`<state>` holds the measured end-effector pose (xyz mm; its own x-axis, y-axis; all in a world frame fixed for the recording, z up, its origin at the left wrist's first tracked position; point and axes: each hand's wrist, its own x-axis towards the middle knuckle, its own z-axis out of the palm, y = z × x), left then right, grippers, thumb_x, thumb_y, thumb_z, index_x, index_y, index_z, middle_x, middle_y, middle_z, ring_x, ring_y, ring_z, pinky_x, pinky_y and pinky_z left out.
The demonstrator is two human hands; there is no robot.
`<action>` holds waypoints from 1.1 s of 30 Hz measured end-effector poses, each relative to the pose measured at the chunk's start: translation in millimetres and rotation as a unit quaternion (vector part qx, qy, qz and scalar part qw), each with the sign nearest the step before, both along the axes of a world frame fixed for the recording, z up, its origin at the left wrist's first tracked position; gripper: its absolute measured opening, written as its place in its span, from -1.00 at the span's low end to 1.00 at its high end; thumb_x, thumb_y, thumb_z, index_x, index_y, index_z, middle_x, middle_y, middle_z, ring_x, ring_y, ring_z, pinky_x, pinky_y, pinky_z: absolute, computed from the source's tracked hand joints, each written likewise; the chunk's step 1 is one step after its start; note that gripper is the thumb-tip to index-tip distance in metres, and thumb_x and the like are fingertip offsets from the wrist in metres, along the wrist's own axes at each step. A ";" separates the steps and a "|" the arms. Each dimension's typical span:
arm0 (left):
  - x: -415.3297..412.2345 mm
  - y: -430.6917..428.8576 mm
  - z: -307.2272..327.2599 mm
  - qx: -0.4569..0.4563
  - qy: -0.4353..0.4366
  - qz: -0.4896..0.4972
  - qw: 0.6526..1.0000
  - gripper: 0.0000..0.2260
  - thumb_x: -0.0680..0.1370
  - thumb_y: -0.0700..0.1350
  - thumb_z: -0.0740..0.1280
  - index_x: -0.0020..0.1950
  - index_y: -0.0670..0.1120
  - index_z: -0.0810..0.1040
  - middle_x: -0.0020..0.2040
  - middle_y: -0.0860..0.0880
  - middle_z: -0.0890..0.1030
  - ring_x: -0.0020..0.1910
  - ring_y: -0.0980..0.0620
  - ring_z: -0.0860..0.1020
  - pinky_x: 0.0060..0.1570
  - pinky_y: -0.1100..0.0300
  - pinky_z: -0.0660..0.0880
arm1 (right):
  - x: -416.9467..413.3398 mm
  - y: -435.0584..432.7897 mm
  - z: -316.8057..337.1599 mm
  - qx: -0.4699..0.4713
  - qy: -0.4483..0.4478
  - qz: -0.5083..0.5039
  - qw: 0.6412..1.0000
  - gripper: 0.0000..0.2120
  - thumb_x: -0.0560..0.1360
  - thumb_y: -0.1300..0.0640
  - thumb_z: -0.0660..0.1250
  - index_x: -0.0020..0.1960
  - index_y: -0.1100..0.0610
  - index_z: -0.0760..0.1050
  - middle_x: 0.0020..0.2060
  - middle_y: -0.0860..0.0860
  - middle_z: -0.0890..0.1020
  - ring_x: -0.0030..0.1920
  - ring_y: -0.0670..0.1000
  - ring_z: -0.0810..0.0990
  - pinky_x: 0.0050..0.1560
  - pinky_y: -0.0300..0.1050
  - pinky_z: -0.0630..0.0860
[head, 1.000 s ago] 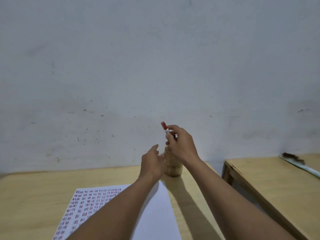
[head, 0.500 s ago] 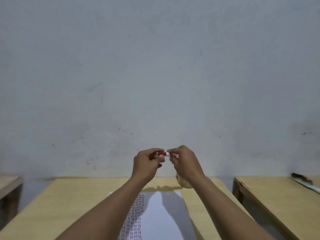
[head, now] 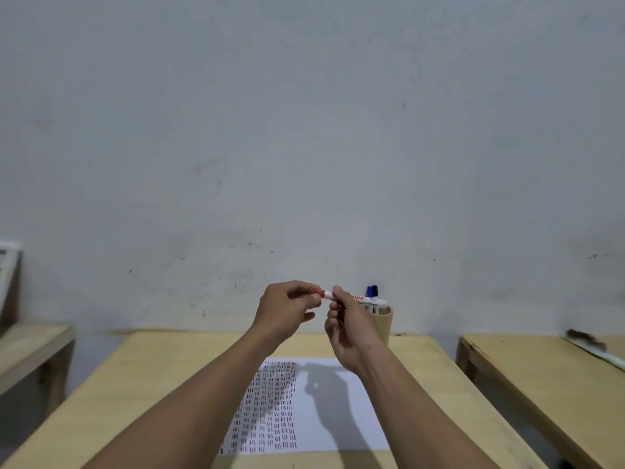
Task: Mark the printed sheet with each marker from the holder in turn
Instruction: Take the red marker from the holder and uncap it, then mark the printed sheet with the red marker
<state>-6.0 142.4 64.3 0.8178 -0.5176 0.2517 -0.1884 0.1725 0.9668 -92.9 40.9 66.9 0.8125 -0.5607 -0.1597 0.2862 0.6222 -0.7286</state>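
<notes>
- I am watching both hands working above the wooden table point(head: 142, 384), with the red marker point(head: 363, 298) lying roughly level between them, well above the printed sheet point(head: 341, 418).
- Right hand point(head: 351, 330): fingers are curling closed around the white barrel of the marker, whose tail end is pointing toward the holder point(head: 385, 324).
- Left hand point(head: 287, 313): fingertips are pinching closed on the red cap point(head: 316, 292) at the marker's other end. I am reading this as the cap-pulling step; I cannot tell whether the cap is already loosening or is sitting fully on.
- The holder is standing at the far edge of the table, just behind the right hand, with at least two dark-capped markers point(head: 372, 291) showing above its rim. I am judging these as waiting for their turn.
- The sheet is lying flat near me, beneath the forearms. Its left part is carrying columns of short dashes, reddish and dark; the right part is looking blank and partly shadowed. I cannot tell which dashes are printed and which are hand-drawn.
- Progress, as I am judging it: one marker is out and being opened; its marking, recapping and return to the holder are remaining, then the others in turn.
</notes>
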 end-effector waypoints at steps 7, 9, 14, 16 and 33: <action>5.7 20.4 -9.0 0.024 -0.041 0.039 0.998 -0.91 0.55 -0.25 0.42 -0.03 -0.17 0.74 -0.15 -0.20 0.75 -0.07 -0.13 0.74 0.03 0.01 0.68 | 9.8 15.5 -10.7 -0.024 -0.013 -0.008 1.000 -0.84 0.57 0.27 0.38 -0.18 0.27 0.57 -0.44 0.06 0.57 -0.50 -0.11 0.53 -0.46 -0.33 0.54; 9.4 27.8 -13.1 0.038 -0.036 0.050 0.997 -0.90 0.56 -0.22 0.42 -0.04 -0.17 0.74 -0.15 -0.20 0.74 -0.05 -0.12 0.74 0.02 0.02 0.68 | 12.3 20.1 -16.2 -0.020 -0.016 -0.009 1.000 -0.86 0.57 0.28 0.38 -0.16 0.28 0.58 -0.44 0.07 0.57 -0.50 -0.10 0.54 -0.45 -0.31 0.55; 25.4 49.7 -24.4 0.098 -0.039 0.083 0.991 -0.85 0.52 -0.17 0.47 0.07 -0.09 0.73 -0.11 -0.10 0.76 -0.06 -0.01 0.73 0.03 -0.01 0.67 | 17.3 30.1 -31.6 -0.056 0.029 -0.012 0.998 -0.89 0.55 0.23 0.41 -0.12 0.25 0.61 -0.39 0.06 0.59 -0.41 -0.07 0.54 -0.41 -0.29 0.57; 32.3 59.3 -34.5 0.153 -0.070 0.130 0.977 -0.86 0.46 -0.15 0.50 0.01 -0.03 0.72 -0.17 -0.03 0.76 -0.12 0.05 0.73 -0.04 0.09 0.65 | 19.2 35.6 -37.4 -0.089 0.053 -0.007 0.995 -0.88 0.56 0.22 0.39 -0.14 0.23 0.61 -0.38 0.05 0.58 -0.39 -0.06 0.53 -0.38 -0.27 0.57; 75.2 105.2 -134.8 0.441 -0.156 0.277 0.839 -0.73 0.58 -0.12 0.30 0.24 0.04 0.66 0.14 -0.06 0.71 0.11 -0.17 0.65 -0.03 0.10 0.52 | 36.9 31.8 -88.2 -0.226 0.144 0.007 0.963 -0.84 0.59 0.15 0.36 -0.05 0.24 0.62 -0.27 0.06 0.56 -0.30 -0.05 0.52 -0.32 -0.20 0.59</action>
<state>69.1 247.6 -70.5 0.9601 -0.1768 0.2169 -0.2708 -0.7825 0.5608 -56.0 72.7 -21.3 0.7795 -0.6146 -0.1210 0.0261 0.2248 -0.9741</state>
